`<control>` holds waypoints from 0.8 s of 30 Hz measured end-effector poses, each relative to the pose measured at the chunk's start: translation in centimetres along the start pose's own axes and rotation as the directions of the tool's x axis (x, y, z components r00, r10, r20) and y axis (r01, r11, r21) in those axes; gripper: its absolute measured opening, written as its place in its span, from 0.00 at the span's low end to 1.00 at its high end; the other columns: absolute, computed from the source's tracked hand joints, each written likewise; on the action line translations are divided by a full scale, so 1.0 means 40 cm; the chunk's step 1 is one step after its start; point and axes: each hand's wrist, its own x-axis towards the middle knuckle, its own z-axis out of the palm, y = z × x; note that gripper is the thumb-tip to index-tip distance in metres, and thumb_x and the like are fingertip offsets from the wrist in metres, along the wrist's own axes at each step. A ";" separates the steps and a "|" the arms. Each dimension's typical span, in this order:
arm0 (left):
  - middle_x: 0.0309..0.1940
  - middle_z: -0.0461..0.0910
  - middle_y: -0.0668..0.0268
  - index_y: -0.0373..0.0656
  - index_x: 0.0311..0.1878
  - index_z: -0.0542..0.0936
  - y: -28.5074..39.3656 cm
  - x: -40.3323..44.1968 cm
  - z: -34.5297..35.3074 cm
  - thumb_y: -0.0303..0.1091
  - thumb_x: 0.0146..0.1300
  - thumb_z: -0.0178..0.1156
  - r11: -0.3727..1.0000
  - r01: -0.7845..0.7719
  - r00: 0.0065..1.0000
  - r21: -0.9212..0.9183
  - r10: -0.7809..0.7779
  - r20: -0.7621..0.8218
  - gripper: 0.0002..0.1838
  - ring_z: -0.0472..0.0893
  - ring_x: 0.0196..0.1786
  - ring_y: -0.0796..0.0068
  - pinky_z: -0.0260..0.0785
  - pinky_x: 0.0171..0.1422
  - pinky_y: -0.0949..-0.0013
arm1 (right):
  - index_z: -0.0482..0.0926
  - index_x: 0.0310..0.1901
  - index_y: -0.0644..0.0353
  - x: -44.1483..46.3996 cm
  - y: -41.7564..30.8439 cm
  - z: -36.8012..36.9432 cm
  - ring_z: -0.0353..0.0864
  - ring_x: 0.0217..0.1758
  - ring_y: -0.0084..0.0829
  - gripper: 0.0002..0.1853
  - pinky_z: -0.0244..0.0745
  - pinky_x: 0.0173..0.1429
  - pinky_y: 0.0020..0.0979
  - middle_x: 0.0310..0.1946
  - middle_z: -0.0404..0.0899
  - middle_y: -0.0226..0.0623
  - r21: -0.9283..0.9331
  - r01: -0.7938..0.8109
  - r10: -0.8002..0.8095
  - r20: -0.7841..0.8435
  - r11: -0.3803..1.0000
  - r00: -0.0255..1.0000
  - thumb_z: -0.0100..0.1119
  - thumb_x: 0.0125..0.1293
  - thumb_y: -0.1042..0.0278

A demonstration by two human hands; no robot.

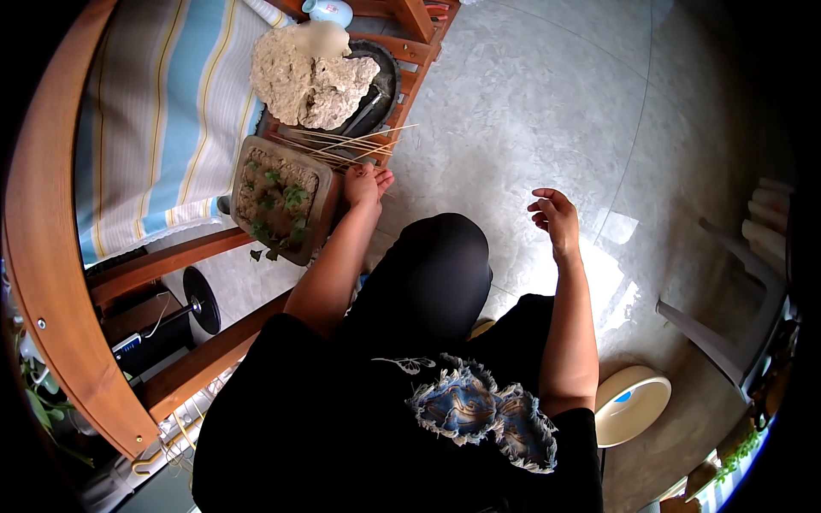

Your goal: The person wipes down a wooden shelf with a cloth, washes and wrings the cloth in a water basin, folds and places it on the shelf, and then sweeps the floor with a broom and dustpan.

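Observation:
My left hand is at the near ends of a loose bunch of thin wooden sticks, beside the right rim of a planter. Its thumb and forefinger close on the sticks, while its other fingers are loosely apart; how many sticks it grips is hidden. The rectangular planter holds sandy soil and several small leafy green plants. Over the floor to the right, my right hand hovers with fingers slightly bent and apart, holding nothing.
A rough pale rock sits in a round black tray on the slatted wooden stand. A light blue jar is behind it. Striped cloth hangs at left. On the floor at lower right is a cream basin, near a grey chair.

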 end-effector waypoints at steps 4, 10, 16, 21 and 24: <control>0.31 0.81 0.59 0.43 0.44 0.69 -0.004 0.053 0.015 0.33 0.73 0.52 1.000 -0.015 0.998 -0.012 0.014 -0.061 0.06 0.83 0.31 0.69 0.82 0.39 0.66 | 0.80 0.50 0.59 0.009 0.008 -0.011 0.76 0.30 0.19 0.13 0.73 0.39 0.22 0.34 0.84 0.33 -0.006 0.010 -0.010 0.005 1.000 1.000 0.50 0.68 0.69; 0.38 0.78 0.58 0.39 0.51 0.66 -0.043 0.096 -0.007 0.21 0.67 0.50 0.940 -0.193 0.979 -0.280 0.163 -0.125 0.11 0.82 0.32 0.62 0.82 0.38 0.59 | 0.80 0.50 0.57 -0.001 0.001 -0.009 0.76 0.31 0.18 0.13 0.73 0.39 0.22 0.34 0.83 0.31 -0.020 0.025 -0.024 0.015 0.999 1.000 0.50 0.69 0.68; 0.48 0.74 0.59 0.36 0.58 0.69 -0.027 -0.044 0.004 0.18 0.65 0.55 0.805 -0.510 0.849 0.302 0.528 0.029 0.18 0.81 0.34 0.73 0.79 0.35 0.68 | 0.79 0.49 0.61 -0.008 -0.006 -0.011 0.78 0.31 0.20 0.13 0.73 0.38 0.22 0.33 0.84 0.34 0.000 0.037 -0.037 -0.003 0.999 0.999 0.49 0.68 0.71; 0.58 0.68 0.57 0.39 0.61 0.71 0.083 -0.065 0.046 0.16 0.53 0.63 0.304 -0.691 0.646 0.656 0.668 0.371 0.29 0.79 0.46 0.64 0.75 0.50 0.67 | 0.80 0.50 0.58 -0.014 -0.004 -0.017 0.77 0.31 0.18 0.13 0.73 0.39 0.21 0.34 0.84 0.31 -0.018 0.038 -0.037 0.006 0.999 0.999 0.50 0.69 0.68; 0.60 0.70 0.59 0.45 0.65 0.72 0.118 -0.036 0.063 0.19 0.53 0.64 -0.157 -0.727 0.515 0.669 0.520 0.682 0.33 0.69 0.63 0.53 0.64 0.69 0.58 | 0.79 0.51 0.58 -0.018 -0.005 -0.020 0.77 0.31 0.18 0.13 0.73 0.39 0.21 0.34 0.83 0.31 -0.030 0.039 -0.039 0.002 0.999 0.999 0.50 0.69 0.68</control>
